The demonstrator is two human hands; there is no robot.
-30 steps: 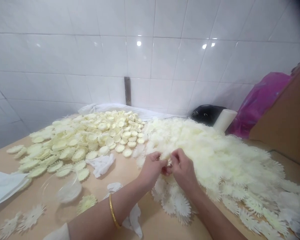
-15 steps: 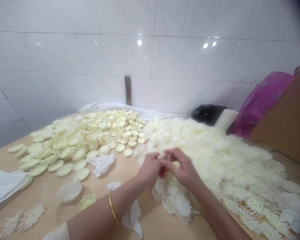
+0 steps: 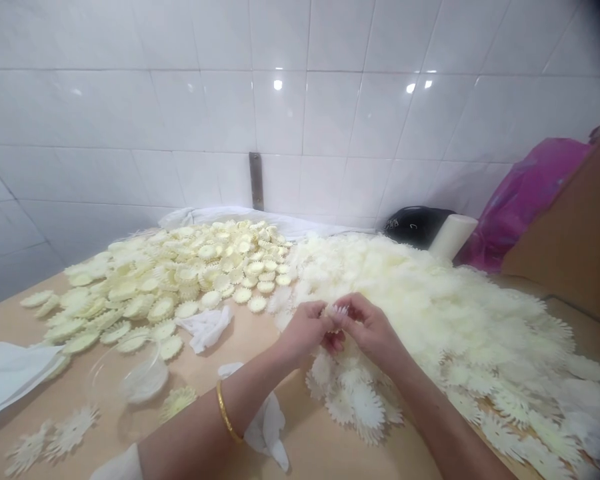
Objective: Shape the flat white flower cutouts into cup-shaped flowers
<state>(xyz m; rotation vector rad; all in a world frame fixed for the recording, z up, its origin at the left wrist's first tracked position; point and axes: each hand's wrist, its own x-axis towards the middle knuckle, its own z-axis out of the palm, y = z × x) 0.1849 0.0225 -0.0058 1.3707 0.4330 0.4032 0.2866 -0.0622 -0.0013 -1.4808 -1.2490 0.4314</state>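
Note:
My left hand (image 3: 307,330) and my right hand (image 3: 367,325) meet at the middle, both with fingers pinched on one small pale toothed petal piece (image 3: 336,313). Its toothed edge shows between the fingertips. To the left lies a pile of cream cup-shaped pieces with toothed rims (image 3: 180,273). A big heap of thin white-yellow petal pieces (image 3: 410,300) spreads behind and to the right of my hands. Several loose flat petals (image 3: 363,403) lie just below my right hand.
A clear bowl (image 3: 145,377) with white paste stands left of my left forearm. Crumpled white tissues (image 3: 207,328), a white sheet (image 3: 10,377), a white roll (image 3: 453,237), a black object (image 3: 415,225), a magenta bag (image 3: 530,193) and a cardboard box (image 3: 575,247) surround the work area.
More of the piece's toothed edge now shows between my fingertips. My fingers have shifted slightly around it. The whole view has moved a little.

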